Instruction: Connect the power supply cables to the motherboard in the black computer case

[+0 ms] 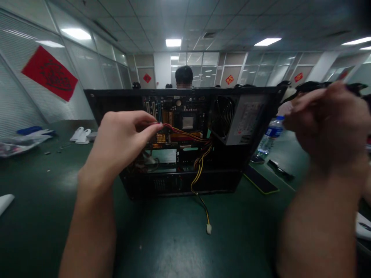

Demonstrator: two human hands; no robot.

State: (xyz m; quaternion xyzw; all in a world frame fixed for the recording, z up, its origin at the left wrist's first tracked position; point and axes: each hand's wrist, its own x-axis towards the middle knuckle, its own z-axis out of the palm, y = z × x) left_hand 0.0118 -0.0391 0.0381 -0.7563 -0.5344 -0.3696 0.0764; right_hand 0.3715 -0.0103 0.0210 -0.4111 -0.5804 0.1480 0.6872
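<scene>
An open black computer case (188, 184) stands on the green table, its inside facing me. My left hand (124, 133) pinches a bundle of red and yellow cables (185, 133) in front of the motherboard (199, 110). The bundle runs right to below the power supply (249, 119). From there a yellow and black cable hangs over the case's lower edge, its white connector (208, 229) lying on the table. My right hand (330, 119) is raised to the right of the case, blurred, its fingers curled; whether it holds anything is hidden.
Right of the case are a water bottle (271, 133), a black pad with a yellow-green edge (261, 180) and a dark object (280, 170). White objects (81, 135) and plastic bags (24, 143) lie at the left. A person (184, 77) is behind the case.
</scene>
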